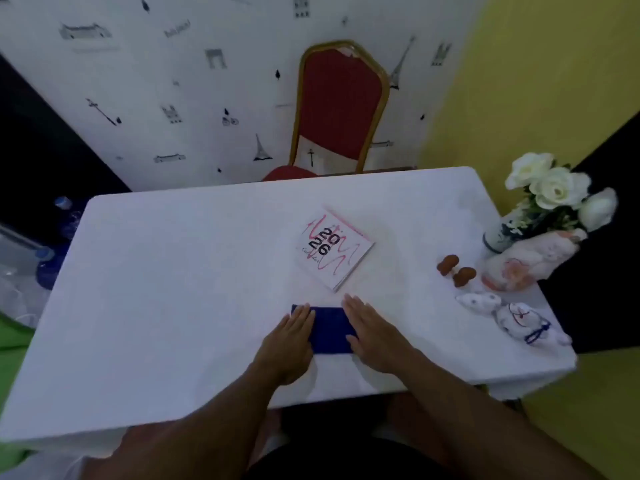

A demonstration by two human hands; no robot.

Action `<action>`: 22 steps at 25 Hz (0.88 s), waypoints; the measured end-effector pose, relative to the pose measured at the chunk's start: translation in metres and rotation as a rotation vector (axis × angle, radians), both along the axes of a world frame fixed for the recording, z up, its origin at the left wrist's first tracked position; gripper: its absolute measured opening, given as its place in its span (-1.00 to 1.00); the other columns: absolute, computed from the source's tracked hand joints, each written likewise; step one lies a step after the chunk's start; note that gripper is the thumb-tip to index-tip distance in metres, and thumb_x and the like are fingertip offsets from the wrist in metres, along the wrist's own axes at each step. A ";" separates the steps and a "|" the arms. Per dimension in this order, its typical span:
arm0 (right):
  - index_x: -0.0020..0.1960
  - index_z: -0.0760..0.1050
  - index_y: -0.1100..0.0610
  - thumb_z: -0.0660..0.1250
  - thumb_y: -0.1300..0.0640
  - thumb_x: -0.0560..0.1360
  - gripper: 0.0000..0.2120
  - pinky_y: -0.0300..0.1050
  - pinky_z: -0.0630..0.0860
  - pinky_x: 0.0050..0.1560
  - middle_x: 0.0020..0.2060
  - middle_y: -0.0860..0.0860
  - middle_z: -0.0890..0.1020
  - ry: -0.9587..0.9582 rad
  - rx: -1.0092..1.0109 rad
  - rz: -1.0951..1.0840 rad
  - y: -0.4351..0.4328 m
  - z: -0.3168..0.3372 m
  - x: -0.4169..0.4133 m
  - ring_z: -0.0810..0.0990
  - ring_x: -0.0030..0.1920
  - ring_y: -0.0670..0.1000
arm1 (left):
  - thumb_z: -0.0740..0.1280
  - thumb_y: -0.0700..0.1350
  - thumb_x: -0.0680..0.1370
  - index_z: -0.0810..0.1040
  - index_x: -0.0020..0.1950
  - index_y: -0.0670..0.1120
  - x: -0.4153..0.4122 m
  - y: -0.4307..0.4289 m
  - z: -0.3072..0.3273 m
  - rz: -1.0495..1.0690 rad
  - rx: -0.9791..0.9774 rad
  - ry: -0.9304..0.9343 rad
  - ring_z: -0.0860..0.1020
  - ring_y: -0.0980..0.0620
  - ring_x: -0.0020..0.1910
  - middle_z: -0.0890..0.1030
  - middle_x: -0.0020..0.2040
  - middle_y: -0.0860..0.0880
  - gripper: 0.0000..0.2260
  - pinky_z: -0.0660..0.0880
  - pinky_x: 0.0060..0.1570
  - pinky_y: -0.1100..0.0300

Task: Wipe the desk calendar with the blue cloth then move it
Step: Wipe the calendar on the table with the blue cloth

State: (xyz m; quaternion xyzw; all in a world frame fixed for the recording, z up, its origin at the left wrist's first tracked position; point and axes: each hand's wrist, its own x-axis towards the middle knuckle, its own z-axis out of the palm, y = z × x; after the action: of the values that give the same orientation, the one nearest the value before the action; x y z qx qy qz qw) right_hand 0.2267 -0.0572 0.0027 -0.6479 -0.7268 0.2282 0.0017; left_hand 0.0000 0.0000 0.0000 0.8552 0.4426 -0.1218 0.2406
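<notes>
A white desk calendar [332,249] marked "2026" with pink scribbles lies flat on the white table [173,289], right of centre. A folded blue cloth [330,329] rests on the table just in front of it. My left hand [289,339] lies flat on the cloth's left edge, fingers extended. My right hand [372,336] lies flat on its right edge, fingertips close to the calendar's near corner. Neither hand grips anything.
Two small brown figurines [456,270], white-and-blue ceramic figures [516,318], a pink-white figure [526,261] and a vase of white flowers [550,199] crowd the table's right edge. A red chair [341,109] stands behind the table. Plastic bottles [52,244] lie at the left.
</notes>
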 end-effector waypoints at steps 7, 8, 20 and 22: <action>0.67 -0.07 0.24 0.11 -0.07 0.71 -0.31 0.06 -0.07 0.66 0.67 0.19 -0.05 -0.229 -0.031 0.310 -0.005 -0.022 -0.014 -0.02 0.66 0.16 | 0.06 0.01 0.73 -0.13 0.71 -0.16 -0.018 -0.012 -0.022 -0.140 0.048 0.133 -0.09 -0.10 0.73 -0.13 0.73 -0.15 -0.37 -0.13 0.67 0.04; 0.66 -0.03 0.25 0.11 -0.06 0.71 -0.32 0.08 -0.05 0.65 0.66 0.22 -0.01 -0.254 -0.017 0.314 -0.004 -0.024 -0.014 0.02 0.66 0.19 | 0.08 -0.05 0.73 -0.10 0.71 -0.16 -0.018 -0.009 -0.025 -0.135 0.051 0.137 -0.06 -0.09 0.73 -0.11 0.73 -0.15 -0.39 -0.12 0.67 0.04; 0.36 0.58 0.23 0.43 -0.06 0.40 -0.40 0.17 0.45 0.45 0.35 0.21 0.61 -0.159 0.146 0.163 0.004 -0.026 -0.036 0.58 0.36 0.24 | 0.21 -0.10 0.68 0.55 0.39 -0.13 -0.014 0.022 -0.009 0.022 -0.060 -0.097 0.65 -0.13 0.23 0.61 0.42 -0.12 -0.68 0.56 0.21 0.06; 0.41 0.54 0.21 0.44 -0.09 0.44 -0.37 0.14 0.44 0.46 0.40 0.16 0.57 -0.078 0.158 0.118 0.009 -0.027 -0.051 0.54 0.42 0.19 | 0.24 -0.08 0.67 0.58 0.33 -0.11 -0.018 0.024 -0.006 0.051 -0.065 -0.184 0.67 -0.08 0.13 0.69 0.29 -0.09 -0.73 0.56 0.14 0.16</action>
State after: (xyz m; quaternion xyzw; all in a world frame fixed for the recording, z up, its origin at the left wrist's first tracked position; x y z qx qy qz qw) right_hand 0.1761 -0.0478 -0.0247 -0.6102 -0.7789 0.1444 0.0108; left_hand -0.0180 0.0244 -0.0064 0.8431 0.4359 -0.0506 0.3108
